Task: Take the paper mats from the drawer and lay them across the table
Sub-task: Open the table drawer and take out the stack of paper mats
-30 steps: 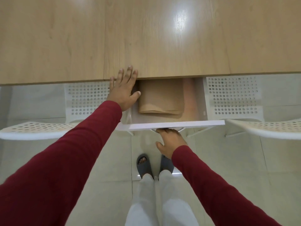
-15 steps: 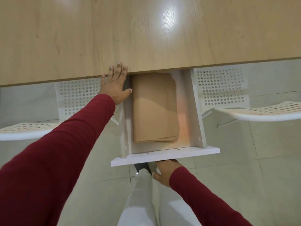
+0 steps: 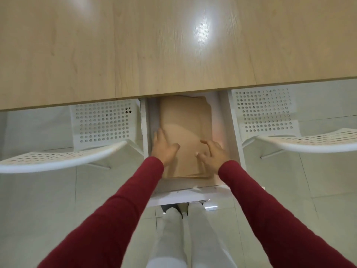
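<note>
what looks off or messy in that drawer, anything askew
Little stands out. The paper mats lie in the open drawer as a loose stack, with sheet edges fanned unevenly at the near end. Left hand and right hand rest on top. No tears or spills show.

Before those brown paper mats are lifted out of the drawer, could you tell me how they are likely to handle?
The paper mats look thin and already bow upward between the left hand and right hand, so they will probably flop if held by one edge. The staggered edges at the near end suggest loose sheets that may slide apart. They are probably light.
</note>
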